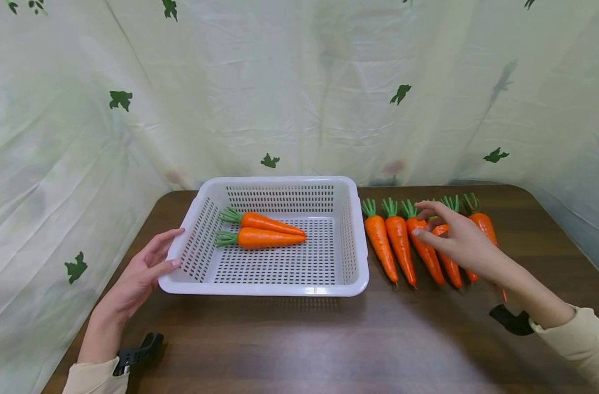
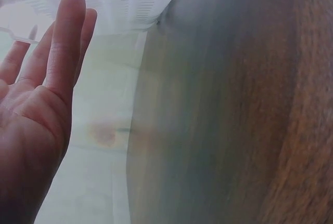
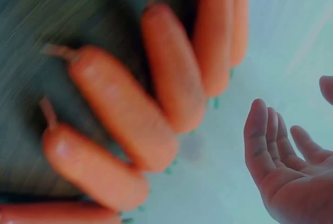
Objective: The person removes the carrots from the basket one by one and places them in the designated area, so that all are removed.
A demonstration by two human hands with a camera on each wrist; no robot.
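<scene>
A white perforated plastic basket (image 1: 304, 290) sits on the table with two carrots (image 1: 272, 238) lying side by side in it, their green stems to the left. My left hand (image 1: 140, 272) is at the basket's left rim, its fingers fairly straight and touching the edge. In the left wrist view those extended fingers (image 2: 66, 42) reach up to the basket wall. Over a row of several carrots (image 1: 399, 243) right of the basket hovers my right hand (image 1: 459, 238), thumb and fingers apart, with nothing held. The right wrist view shows the loosely bent right hand (image 3: 291, 167) beside the carrots.
The dark wooden table (image 1: 299, 345) ends close behind the basket. A pale curtain (image 1: 289, 87) with green leaf shapes hangs along the back and left side. Each wrist wears a black strap (image 1: 140, 353).
</scene>
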